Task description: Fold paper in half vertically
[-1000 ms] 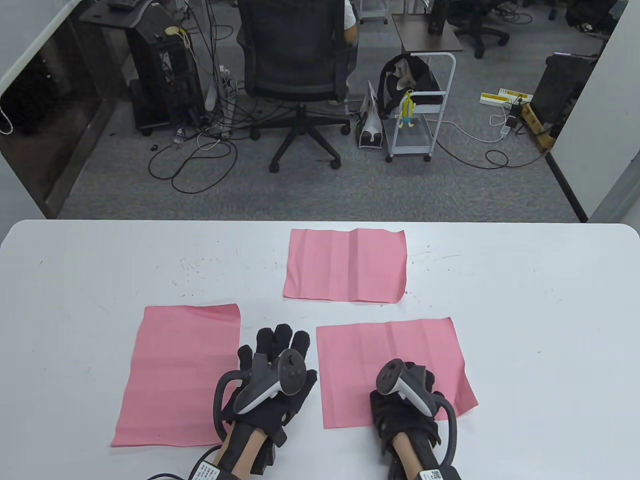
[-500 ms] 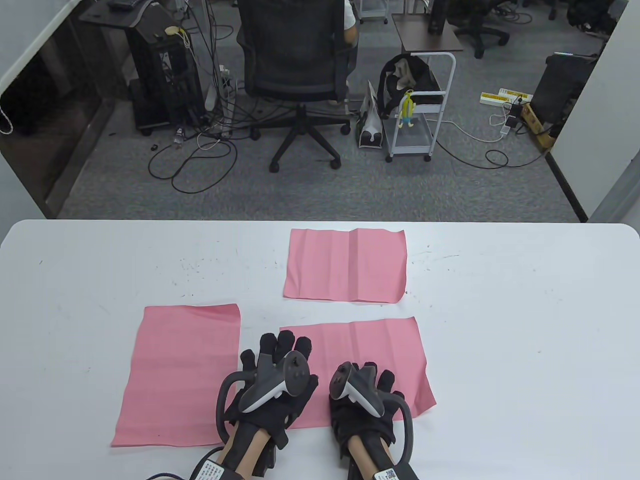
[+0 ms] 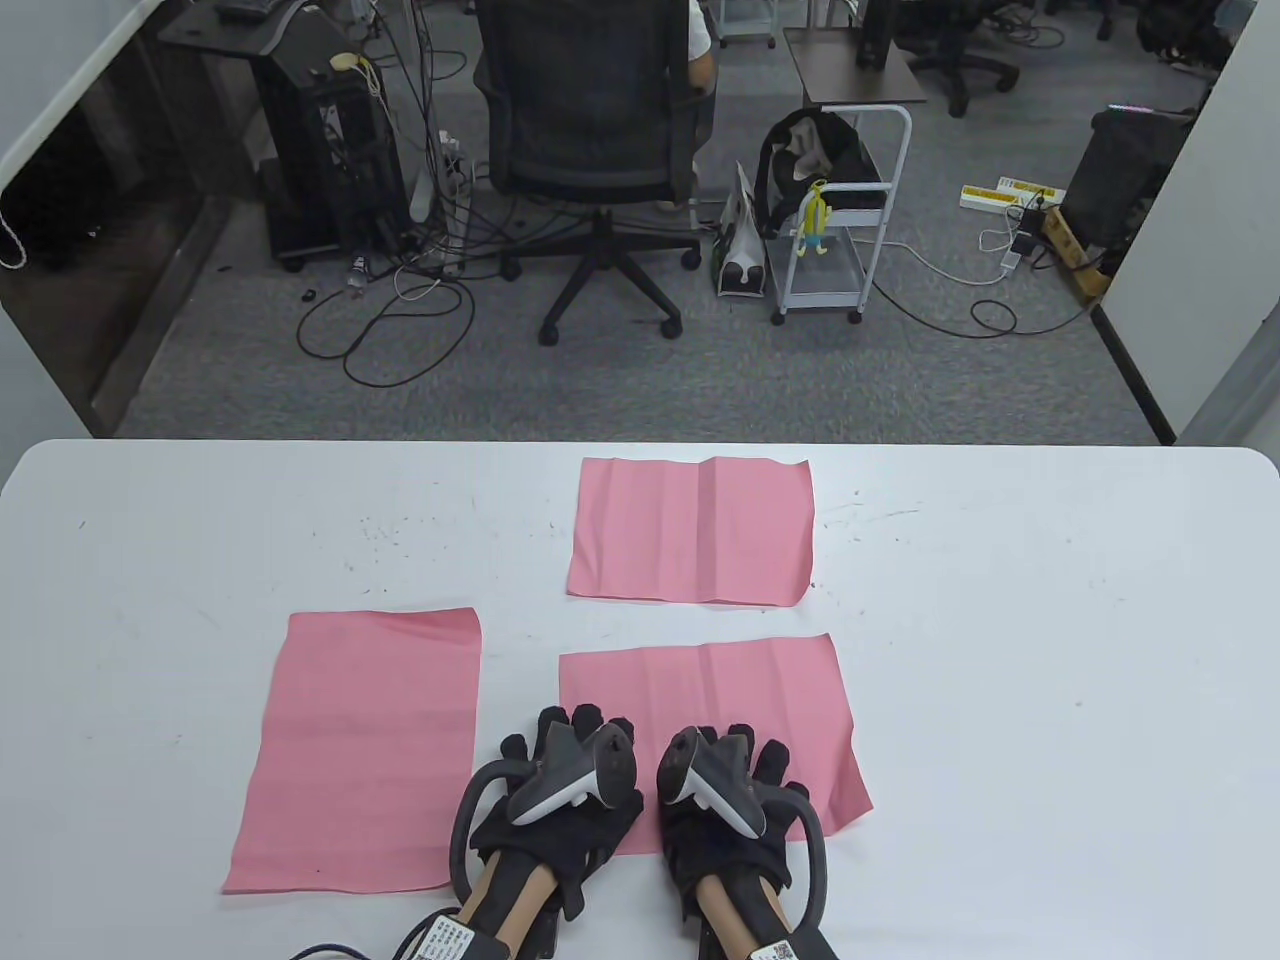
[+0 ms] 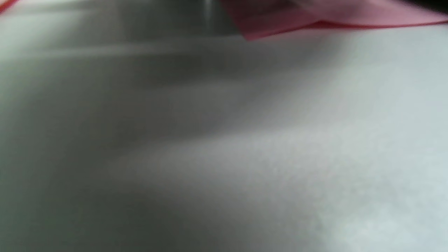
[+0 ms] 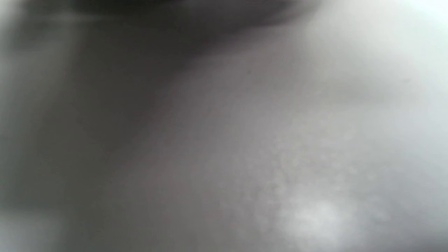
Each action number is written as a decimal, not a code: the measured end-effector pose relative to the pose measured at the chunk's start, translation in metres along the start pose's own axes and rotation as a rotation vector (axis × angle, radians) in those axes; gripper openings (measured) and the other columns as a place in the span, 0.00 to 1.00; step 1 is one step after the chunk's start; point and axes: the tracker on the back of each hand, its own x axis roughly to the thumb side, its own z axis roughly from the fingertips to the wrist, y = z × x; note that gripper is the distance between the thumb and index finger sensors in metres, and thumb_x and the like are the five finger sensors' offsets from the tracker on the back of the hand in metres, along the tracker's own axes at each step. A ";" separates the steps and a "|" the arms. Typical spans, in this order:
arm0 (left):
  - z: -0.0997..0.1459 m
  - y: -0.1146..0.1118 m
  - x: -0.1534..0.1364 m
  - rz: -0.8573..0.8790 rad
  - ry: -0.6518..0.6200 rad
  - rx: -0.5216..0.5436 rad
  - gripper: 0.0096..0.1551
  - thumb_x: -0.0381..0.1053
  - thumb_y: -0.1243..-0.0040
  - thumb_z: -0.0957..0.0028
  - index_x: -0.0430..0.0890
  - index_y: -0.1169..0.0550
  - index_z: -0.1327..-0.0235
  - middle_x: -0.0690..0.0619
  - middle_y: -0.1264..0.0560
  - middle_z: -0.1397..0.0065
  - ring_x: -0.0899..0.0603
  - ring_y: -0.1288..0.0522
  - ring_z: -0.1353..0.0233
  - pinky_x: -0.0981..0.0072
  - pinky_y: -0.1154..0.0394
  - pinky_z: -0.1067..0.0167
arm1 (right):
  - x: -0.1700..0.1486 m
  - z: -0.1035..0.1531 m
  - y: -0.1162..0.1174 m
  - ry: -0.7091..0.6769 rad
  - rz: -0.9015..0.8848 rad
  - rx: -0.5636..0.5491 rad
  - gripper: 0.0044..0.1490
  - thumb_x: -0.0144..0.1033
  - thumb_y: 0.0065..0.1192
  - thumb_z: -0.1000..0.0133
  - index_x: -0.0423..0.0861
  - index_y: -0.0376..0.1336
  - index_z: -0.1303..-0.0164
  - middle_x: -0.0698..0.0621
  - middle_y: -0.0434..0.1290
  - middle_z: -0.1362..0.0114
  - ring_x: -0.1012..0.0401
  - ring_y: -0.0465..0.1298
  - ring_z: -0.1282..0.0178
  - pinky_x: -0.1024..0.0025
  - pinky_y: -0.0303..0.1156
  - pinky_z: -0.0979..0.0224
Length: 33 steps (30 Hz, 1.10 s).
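A pink paper sheet lies flat on the white table near the front edge, with a faint crease down its middle. My left hand rests flat on its near left corner, fingers spread. My right hand rests flat on the sheet's near edge, just right of the left hand. Neither hand grips anything. The left wrist view is blurred and shows a pink paper edge at the top. The right wrist view is a grey blur.
A second pink sheet lies to the left of my hands. A third pink sheet lies further back at the middle. Beyond the table's far edge are an office chair and a white cart.
The near sheet slid left under my right hand, then stopped. My left hand then drew back and to the right onto the sheet's near left corner.
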 end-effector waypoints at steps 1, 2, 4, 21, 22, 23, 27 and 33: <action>-0.001 -0.001 -0.001 0.003 0.000 -0.007 0.46 0.74 0.70 0.43 0.64 0.67 0.17 0.56 0.70 0.09 0.38 0.70 0.11 0.32 0.63 0.18 | 0.000 0.000 0.000 0.000 0.002 -0.001 0.45 0.62 0.32 0.43 0.57 0.28 0.22 0.45 0.28 0.15 0.38 0.34 0.17 0.34 0.44 0.22; -0.003 -0.004 -0.002 0.004 -0.001 -0.019 0.46 0.74 0.70 0.43 0.64 0.67 0.17 0.56 0.70 0.09 0.38 0.70 0.11 0.32 0.63 0.18 | 0.000 0.000 0.000 0.000 0.003 -0.002 0.45 0.62 0.32 0.43 0.57 0.28 0.22 0.45 0.28 0.15 0.38 0.34 0.17 0.34 0.44 0.22; -0.005 -0.008 -0.004 -0.005 -0.002 -0.040 0.46 0.74 0.72 0.44 0.64 0.69 0.18 0.57 0.74 0.11 0.39 0.72 0.12 0.32 0.64 0.18 | 0.000 0.000 0.000 0.000 0.005 -0.002 0.45 0.62 0.32 0.43 0.57 0.28 0.22 0.45 0.28 0.15 0.38 0.34 0.17 0.34 0.44 0.22; -0.005 -0.011 -0.002 -0.025 -0.009 -0.032 0.47 0.74 0.75 0.45 0.63 0.71 0.19 0.56 0.75 0.12 0.38 0.74 0.13 0.31 0.66 0.19 | -0.076 -0.010 -0.102 0.025 -0.212 -0.170 0.46 0.60 0.48 0.43 0.55 0.39 0.19 0.47 0.46 0.13 0.42 0.49 0.15 0.40 0.52 0.19; -0.005 -0.011 -0.002 -0.026 -0.009 -0.032 0.47 0.74 0.75 0.45 0.63 0.70 0.19 0.56 0.75 0.12 0.38 0.74 0.13 0.31 0.65 0.19 | -0.086 -0.019 -0.109 0.045 -0.240 -0.166 0.46 0.60 0.48 0.43 0.55 0.39 0.19 0.47 0.47 0.13 0.42 0.49 0.15 0.40 0.51 0.19; -0.005 -0.011 -0.002 -0.025 -0.009 -0.034 0.47 0.74 0.75 0.45 0.63 0.70 0.19 0.56 0.75 0.12 0.38 0.74 0.13 0.31 0.66 0.19 | -0.096 -0.030 -0.114 0.064 -0.274 -0.154 0.46 0.60 0.49 0.43 0.56 0.39 0.19 0.48 0.46 0.13 0.43 0.48 0.14 0.40 0.51 0.18; -0.005 -0.011 -0.002 -0.023 -0.011 -0.037 0.47 0.74 0.75 0.45 0.63 0.71 0.19 0.56 0.75 0.12 0.38 0.74 0.13 0.31 0.66 0.19 | -0.118 -0.064 -0.114 0.106 -0.327 -0.089 0.47 0.60 0.50 0.44 0.56 0.39 0.19 0.48 0.45 0.12 0.43 0.46 0.13 0.39 0.49 0.17; -0.005 -0.011 -0.002 -0.023 -0.013 -0.043 0.47 0.74 0.75 0.45 0.63 0.71 0.19 0.56 0.76 0.13 0.37 0.74 0.14 0.31 0.66 0.20 | -0.129 -0.103 -0.093 0.116 -0.369 0.013 0.50 0.60 0.52 0.45 0.58 0.35 0.20 0.49 0.39 0.12 0.43 0.41 0.13 0.38 0.44 0.16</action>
